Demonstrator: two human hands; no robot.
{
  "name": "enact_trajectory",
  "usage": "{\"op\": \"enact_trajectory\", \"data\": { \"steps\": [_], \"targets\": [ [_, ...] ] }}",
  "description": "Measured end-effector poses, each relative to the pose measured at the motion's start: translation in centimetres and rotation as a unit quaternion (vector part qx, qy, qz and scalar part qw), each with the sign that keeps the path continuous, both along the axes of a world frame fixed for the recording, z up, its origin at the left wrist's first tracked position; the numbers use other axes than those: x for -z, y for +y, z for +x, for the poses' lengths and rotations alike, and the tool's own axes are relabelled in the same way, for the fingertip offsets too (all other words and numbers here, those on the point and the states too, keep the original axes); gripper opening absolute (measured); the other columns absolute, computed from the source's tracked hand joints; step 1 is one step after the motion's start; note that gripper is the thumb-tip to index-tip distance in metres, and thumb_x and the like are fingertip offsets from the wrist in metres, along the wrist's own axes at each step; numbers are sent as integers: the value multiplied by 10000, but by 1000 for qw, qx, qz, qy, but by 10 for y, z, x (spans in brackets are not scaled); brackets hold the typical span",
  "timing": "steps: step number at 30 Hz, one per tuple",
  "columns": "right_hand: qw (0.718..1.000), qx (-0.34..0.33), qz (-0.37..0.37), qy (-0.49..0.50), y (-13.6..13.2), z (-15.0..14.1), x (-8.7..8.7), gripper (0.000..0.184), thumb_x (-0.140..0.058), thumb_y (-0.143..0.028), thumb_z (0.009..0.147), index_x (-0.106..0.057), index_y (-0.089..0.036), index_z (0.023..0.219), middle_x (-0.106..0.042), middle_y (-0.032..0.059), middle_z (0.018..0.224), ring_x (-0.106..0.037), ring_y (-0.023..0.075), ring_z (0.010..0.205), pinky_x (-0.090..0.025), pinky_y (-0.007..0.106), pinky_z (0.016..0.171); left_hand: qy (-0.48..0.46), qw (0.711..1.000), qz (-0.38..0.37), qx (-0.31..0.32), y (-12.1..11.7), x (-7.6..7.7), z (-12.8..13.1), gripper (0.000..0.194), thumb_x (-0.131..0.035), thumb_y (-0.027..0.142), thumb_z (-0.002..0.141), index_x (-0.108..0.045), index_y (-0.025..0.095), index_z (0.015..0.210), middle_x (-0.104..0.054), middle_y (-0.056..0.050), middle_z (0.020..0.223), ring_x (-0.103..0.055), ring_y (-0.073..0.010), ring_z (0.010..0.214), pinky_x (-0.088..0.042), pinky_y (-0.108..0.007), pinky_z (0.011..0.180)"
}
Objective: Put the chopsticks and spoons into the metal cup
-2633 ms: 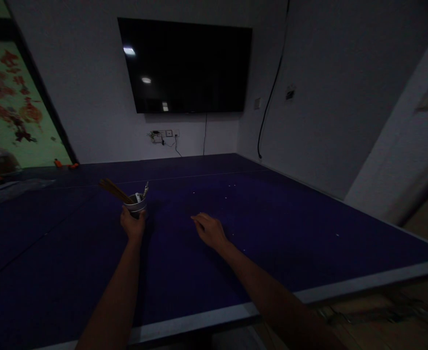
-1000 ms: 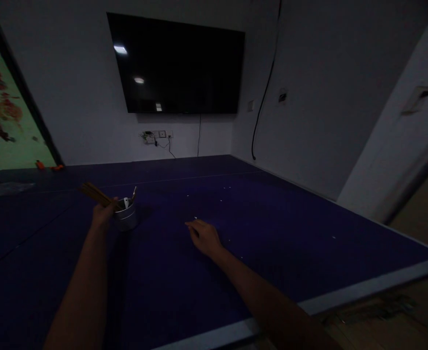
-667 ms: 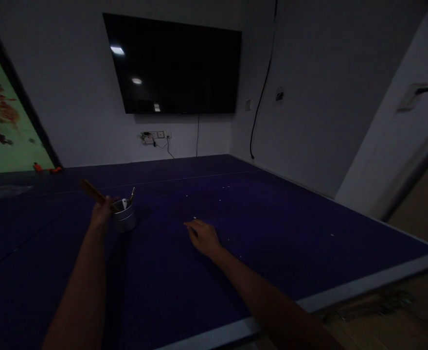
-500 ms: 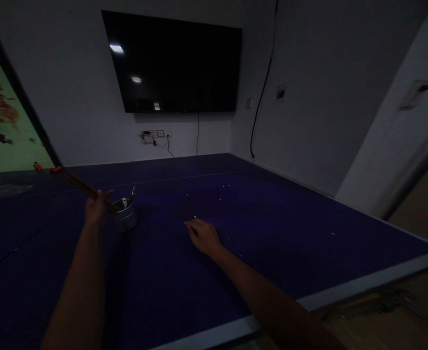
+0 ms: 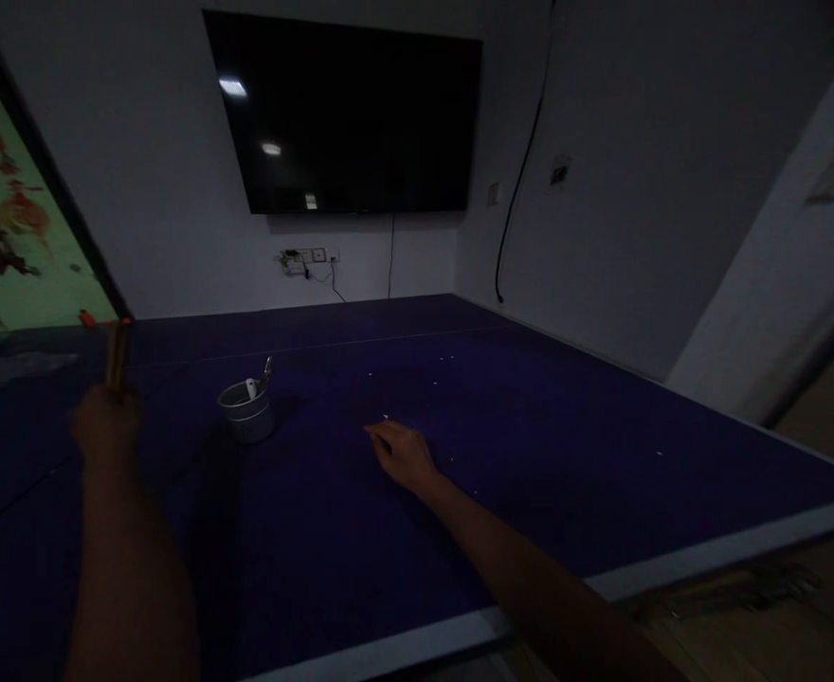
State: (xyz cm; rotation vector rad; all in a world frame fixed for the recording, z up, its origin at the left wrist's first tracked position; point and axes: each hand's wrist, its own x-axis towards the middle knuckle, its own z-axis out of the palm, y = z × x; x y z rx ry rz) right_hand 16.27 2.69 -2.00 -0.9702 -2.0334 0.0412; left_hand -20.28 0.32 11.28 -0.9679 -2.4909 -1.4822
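My left hand (image 5: 108, 421), raised at the left over the blue tabletop (image 5: 332, 530), is closed round a bundle of long wooden sticks that look like chopsticks (image 5: 117, 355). To the right of it stands a grey metal cup (image 5: 247, 417) holding a white-handled utensil (image 5: 251, 387) and a shiny metal one (image 5: 267, 371). My right hand (image 5: 403, 457) rests low on the tabletop near the middle, fingers curled and thumb drawn in. Whatever may be between those fingers is hidden. Just beyond the knuckles lies a small white scrap (image 5: 386, 417).
Several white specks are scattered over the blue surface, one speck (image 5: 660, 453) far right. Clear plastic (image 5: 23, 369) and an orange object (image 5: 88, 319) lie at the far left. A television (image 5: 353, 114) hangs on the wall, and a black cable (image 5: 520, 180) dangles near the corner.
My left hand has lifted the chopsticks out of the cup and swung them left, so they now point upright. My right hand has kept its place. The view has shifted slightly.
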Motion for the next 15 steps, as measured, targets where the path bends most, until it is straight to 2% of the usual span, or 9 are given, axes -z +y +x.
{"op": "enact_trajectory", "data": {
  "steps": [2,5,8,11,15],
  "targets": [
    [1000,-2,-1,1,1,0,1,290,-420,-197,884,-663,-231,1038,-692,36,985,-635,140,884,-495,270,809,-29,995,-98,-3,7,16,-2,79,-552,213,658,-516,145,671,-643,-199,932,-533,-421,1079,-427,-563,850],
    [1000,-3,-1,0,1,-1,0,291,-419,-195,882,-663,-232,1037,-691,38,994,-636,141,888,-496,273,809,-75,986,-148,13,18,41,0,161,-604,138,561,-448,174,550,-654,-189,866,-529,-432,1083,-440,-561,822],
    [1000,2,-2,-2,0,-1,-1,294,-417,-195,881,-664,-229,1036,-688,39,1002,-636,144,890,-498,277,802,-90,977,-193,18,24,62,6,275,-691,146,477,-421,180,520,-634,-239,952,-544,-437,1053,-444,-542,814],
    [1000,1,-3,-3,0,0,-2,290,-421,-195,881,-665,-233,1034,-689,34,996,-636,141,883,-499,271,791,-96,977,-189,8,27,74,9,353,-759,206,420,-424,182,528,-606,-273,1037,-537,-446,1052,-417,-560,836],
    [1000,1,2,0,0,-1,-1,288,-423,-193,883,-668,-234,1028,-693,28,969,-638,133,857,-498,254,776,-106,985,-129,-30,31,81,9,352,-765,298,417,-514,164,625,-561,-287,1148,-448,-489,1136,-314,-649,879]
  ]
}}
